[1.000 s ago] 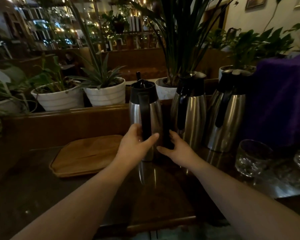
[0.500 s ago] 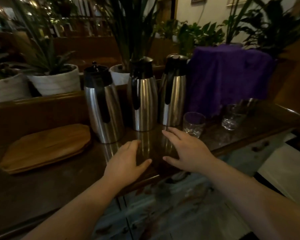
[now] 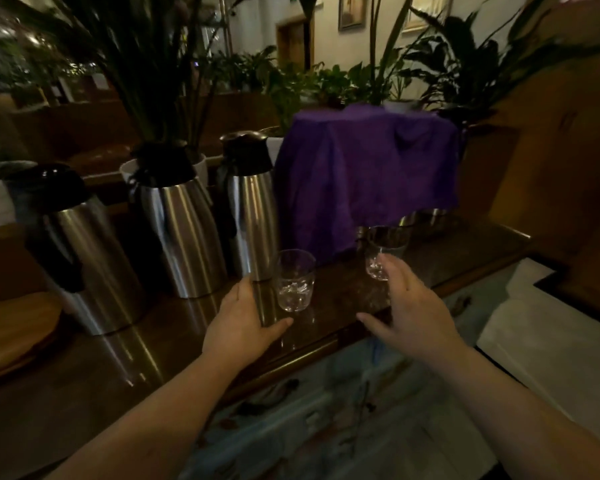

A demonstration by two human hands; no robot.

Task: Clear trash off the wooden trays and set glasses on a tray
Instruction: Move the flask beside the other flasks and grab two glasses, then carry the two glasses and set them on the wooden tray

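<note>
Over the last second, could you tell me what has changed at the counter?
Both hands left the leftmost carafe and moved right: left hand now cups the near glass, right hand reaches the far glass. Neither is gripped. Carafes, glasses, tray stayed put.

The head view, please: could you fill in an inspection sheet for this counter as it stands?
Surface: dark glossy wooden counter, reflective.
Job's things: near glass and far glass upright on the counter; wooden tray at far left, its visible part bare.
Clutter: three steel carafes; purple cloth draped over something.
Grips: left hand open beside the near glass; right hand open, reaching at the far glass.
Cables: nothing seen.
Surroundings: potted plants, dim room.
</note>
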